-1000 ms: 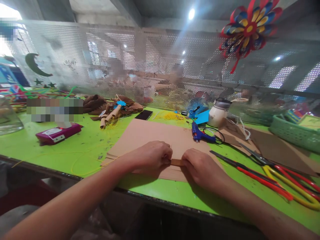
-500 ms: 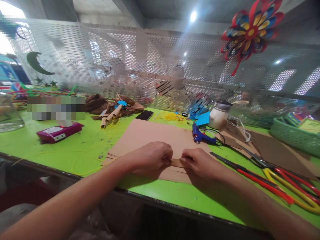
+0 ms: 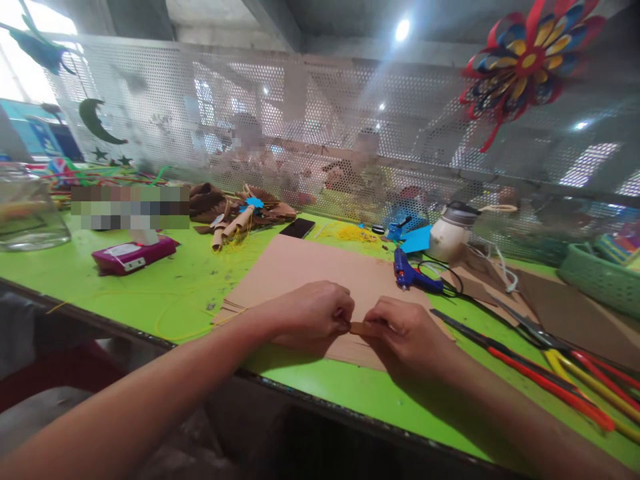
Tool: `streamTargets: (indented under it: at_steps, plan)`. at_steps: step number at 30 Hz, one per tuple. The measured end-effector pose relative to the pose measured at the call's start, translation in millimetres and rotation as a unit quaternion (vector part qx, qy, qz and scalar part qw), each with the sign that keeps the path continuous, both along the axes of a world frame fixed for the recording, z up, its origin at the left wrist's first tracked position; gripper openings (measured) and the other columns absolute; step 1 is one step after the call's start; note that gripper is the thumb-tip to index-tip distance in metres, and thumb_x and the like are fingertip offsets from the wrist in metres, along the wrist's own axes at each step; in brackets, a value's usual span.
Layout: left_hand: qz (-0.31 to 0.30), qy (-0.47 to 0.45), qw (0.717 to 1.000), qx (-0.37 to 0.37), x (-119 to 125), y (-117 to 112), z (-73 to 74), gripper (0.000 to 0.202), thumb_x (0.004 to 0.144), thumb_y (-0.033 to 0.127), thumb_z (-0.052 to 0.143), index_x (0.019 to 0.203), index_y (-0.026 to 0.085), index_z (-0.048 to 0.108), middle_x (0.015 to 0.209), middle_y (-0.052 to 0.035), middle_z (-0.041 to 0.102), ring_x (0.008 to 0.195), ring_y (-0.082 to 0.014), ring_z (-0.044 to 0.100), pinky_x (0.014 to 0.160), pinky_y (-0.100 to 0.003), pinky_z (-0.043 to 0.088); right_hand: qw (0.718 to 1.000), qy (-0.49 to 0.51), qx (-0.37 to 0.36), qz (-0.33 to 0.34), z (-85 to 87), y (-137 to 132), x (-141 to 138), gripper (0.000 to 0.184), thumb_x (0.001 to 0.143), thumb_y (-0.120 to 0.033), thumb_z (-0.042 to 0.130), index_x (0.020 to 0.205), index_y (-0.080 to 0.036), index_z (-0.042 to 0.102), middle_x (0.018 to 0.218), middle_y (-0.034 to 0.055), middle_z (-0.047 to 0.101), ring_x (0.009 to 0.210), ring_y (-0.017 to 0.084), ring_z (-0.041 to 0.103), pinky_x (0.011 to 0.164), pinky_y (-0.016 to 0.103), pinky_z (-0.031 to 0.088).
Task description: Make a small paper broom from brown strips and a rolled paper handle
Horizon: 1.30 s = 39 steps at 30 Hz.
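Note:
A short brown paper strip point(image 3: 365, 329) is stretched between my two hands, just above a stack of tan paper sheets point(image 3: 315, 260). My left hand point(image 3: 320, 312) pinches its left end, the fingers curled in. At the other end, my right hand point(image 3: 406, 333) grips it between thumb and fingers. Part of the strip is hidden behind the fingers. A blue glue gun point(image 3: 415, 275) lies at the sheets' right edge, beyond my right hand.
Right of my forearm lie scissors with red and yellow handles point(image 3: 560, 367). Farther back are a phone point(image 3: 298, 229), a white jar point(image 3: 453, 233), brown paper rolls point(image 3: 235, 225) and a green basket point(image 3: 595, 277). A purple power strip point(image 3: 135, 255) sits left, near loose yellow string.
The view has swung slightly left, so things appear farther right. Both hands keep hold of the paper strip, which now looks more tilted and partly rolled under the right fingers.

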<state>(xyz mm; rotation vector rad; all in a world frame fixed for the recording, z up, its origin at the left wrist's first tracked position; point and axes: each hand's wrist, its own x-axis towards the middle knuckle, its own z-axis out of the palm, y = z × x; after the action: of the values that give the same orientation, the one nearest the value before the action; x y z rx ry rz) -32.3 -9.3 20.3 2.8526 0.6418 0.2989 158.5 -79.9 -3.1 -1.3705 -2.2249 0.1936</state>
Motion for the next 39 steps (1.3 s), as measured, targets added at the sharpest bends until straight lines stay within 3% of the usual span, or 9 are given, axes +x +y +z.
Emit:
streamTargets:
  at_steps: [7,20,28,34,39]
  plan:
    - [0.001,-0.011,1.000,0.016,-1.1,-0.9,-2.4,0.015,0.077,0.025,0.051,0.067,0.018,0.060,0.069,-0.0014,0.059,0.062,-0.0133,0.050,0.056,-0.024,0.034,0.998,-0.042,-0.038,-0.037,8.1,2.1,-4.9,0.019,0.085,-0.017,0.044,0.071,-0.016,0.059,0.070,0.0038,0.060,0.064,0.013,0.050,0.056,0.024,0.032]
    - [-0.001,-0.031,0.998,0.049,-2.1,-5.8,-5.5,0.015,0.077,0.022,0.049,0.066,0.018,0.057,0.069,-0.0026,0.057,0.063,-0.0135,0.049,0.057,-0.025,0.034,0.994,-0.052,-0.060,-0.080,3.3,8.8,-6.8,0.020,0.084,-0.022,0.043,0.069,-0.017,0.055,0.071,0.0042,0.062,0.063,0.012,0.050,0.056,0.023,0.031]
    - [0.023,-0.060,0.997,0.050,-4.6,-16.5,-2.4,0.009,0.079,0.021,0.050,0.086,0.018,0.054,0.076,-0.0029,0.058,0.067,-0.0144,0.050,0.056,-0.024,0.033,0.992,-0.028,-0.104,-0.067,5.6,15.2,-3.1,0.020,0.082,-0.022,0.044,0.070,-0.015,0.058,0.069,0.0045,0.063,0.063,0.012,0.050,0.056,0.023,0.033]
    - [-0.079,-0.088,0.991,0.062,-4.0,-15.3,-7.5,0.016,0.082,0.015,0.047,0.092,0.018,0.059,0.079,-0.0051,0.057,0.076,-0.0146,0.052,0.068,-0.025,0.036,0.990,-0.020,-0.121,-0.066,9.9,16.8,-5.3,0.018,0.079,-0.022,0.047,0.070,-0.014,0.061,0.070,0.0042,0.064,0.064,0.013,0.051,0.056,0.023,0.033]
    - [-0.082,-0.078,0.989,0.099,-4.3,-10.3,-15.4,0.019,0.085,0.016,0.043,0.081,0.017,0.062,0.072,-0.0045,0.052,0.070,-0.0139,0.049,0.064,-0.025,0.035,0.990,-0.005,-0.126,-0.063,14.5,16.0,-2.9,0.019,0.079,-0.025,0.050,0.071,-0.014,0.064,0.071,0.0043,0.065,0.065,0.014,0.053,0.056,0.023,0.036]
